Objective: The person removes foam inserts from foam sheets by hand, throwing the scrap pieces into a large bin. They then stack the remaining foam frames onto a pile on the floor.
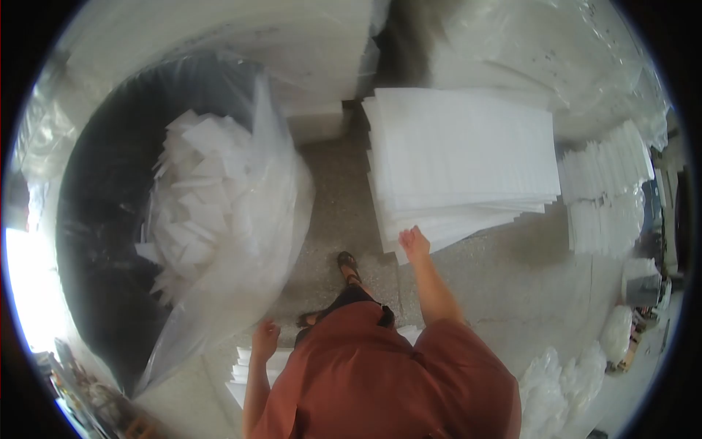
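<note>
My right hand (414,244) is in front of the near edge of a large stack of white foam-like sheets (468,146). Its fingers are curled in, and nothing shows in them. Lower sheets stick out unevenly under the stack's front edge. My left hand (266,339) hangs by my left side with loosely curled fingers, and I see nothing in it. Below it, partly covered by my arm, lies a smaller pile of white sheets (241,371). To the left stands a big clear plastic bag (281,212) holding many white offcuts (201,197).
More white sheets (607,186) are stacked at the right. Crumpled clear plastic (563,388) lies at the lower right. Large plastic-wrapped bundles (534,44) stand along the back. Concrete floor (333,190) runs between the bag and the large stack.
</note>
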The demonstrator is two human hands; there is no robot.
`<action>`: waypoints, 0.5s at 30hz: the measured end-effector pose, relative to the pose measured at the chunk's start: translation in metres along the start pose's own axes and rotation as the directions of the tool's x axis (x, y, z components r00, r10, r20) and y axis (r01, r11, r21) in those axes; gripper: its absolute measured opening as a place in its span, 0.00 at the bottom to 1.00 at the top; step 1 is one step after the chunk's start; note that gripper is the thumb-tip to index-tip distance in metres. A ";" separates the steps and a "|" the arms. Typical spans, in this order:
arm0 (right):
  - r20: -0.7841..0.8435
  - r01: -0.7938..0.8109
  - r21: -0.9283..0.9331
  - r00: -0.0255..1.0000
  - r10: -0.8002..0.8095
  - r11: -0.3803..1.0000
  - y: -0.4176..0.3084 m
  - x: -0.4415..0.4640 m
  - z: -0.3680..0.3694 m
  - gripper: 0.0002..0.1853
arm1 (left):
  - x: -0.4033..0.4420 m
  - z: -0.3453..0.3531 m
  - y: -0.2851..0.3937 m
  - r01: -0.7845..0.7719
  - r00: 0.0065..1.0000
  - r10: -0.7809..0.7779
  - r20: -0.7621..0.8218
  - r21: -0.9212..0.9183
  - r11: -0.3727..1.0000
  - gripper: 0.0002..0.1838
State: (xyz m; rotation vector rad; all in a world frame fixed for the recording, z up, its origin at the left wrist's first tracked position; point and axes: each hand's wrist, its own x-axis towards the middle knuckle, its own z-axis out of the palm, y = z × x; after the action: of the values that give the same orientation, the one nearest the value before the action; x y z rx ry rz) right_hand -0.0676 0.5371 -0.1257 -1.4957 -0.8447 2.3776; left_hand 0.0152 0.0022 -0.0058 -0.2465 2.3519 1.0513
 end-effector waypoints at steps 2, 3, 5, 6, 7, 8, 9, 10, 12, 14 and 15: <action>-0.001 0.094 0.077 0.996 -0.094 0.993 -0.031 0.011 0.023 0.19 | 0.015 -0.005 0.033 -0.043 0.999 0.042 0.024 0.045 0.998 0.23; 0.023 0.137 0.116 0.990 -0.141 0.984 -0.044 0.025 0.030 0.19 | 0.025 -0.004 0.050 -0.065 0.998 0.063 0.033 0.066 0.996 0.23; -0.045 0.186 0.104 0.982 -0.182 0.977 -0.063 0.048 0.053 0.19 | 0.039 -0.005 0.083 -0.068 0.997 0.064 0.047 0.085 0.994 0.22; -0.134 0.191 0.051 0.974 -0.183 0.980 -0.073 0.059 0.069 0.19 | 0.044 -0.003 0.095 -0.067 0.997 0.063 0.052 0.092 0.993 0.22; -0.221 0.191 -0.002 0.957 -0.187 0.982 -0.082 0.072 0.079 0.19 | 0.050 0.002 0.101 -0.064 0.997 0.058 0.054 0.110 0.992 0.21; -0.233 0.157 0.043 0.962 -0.143 0.987 -0.089 0.085 0.082 0.17 | 0.054 0.006 0.107 -0.058 0.997 0.051 0.056 0.128 0.990 0.21; -0.243 0.125 0.089 0.965 -0.100 0.988 -0.094 0.099 0.083 0.16 | 0.058 0.009 0.111 -0.054 0.997 0.046 0.058 0.144 0.988 0.20; -0.250 0.093 0.135 0.967 -0.057 0.986 -0.097 0.110 0.083 0.15 | 0.061 0.013 0.110 -0.057 0.996 0.047 0.071 0.156 0.986 0.20; -0.236 0.066 0.162 0.971 -0.026 0.985 -0.106 0.124 0.083 0.15 | 0.067 0.023 0.108 -0.062 0.995 0.046 0.094 0.174 0.983 0.20; -0.229 0.097 0.097 0.971 -0.073 0.991 -0.112 0.123 0.079 0.16 | 0.069 0.033 0.108 -0.040 0.993 0.023 0.112 0.151 0.988 0.21; -0.219 0.145 0.022 0.966 -0.137 0.989 -0.111 0.115 0.073 0.16 | 0.068 0.036 0.108 -0.027 0.993 0.011 0.121 0.136 0.990 0.21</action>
State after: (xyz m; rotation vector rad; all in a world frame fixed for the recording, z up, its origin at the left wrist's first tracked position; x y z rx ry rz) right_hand -0.1982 0.6540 -0.1265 -1.5879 -0.8194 2.0721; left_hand -0.0669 0.1059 0.0059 -0.1064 2.3096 0.8830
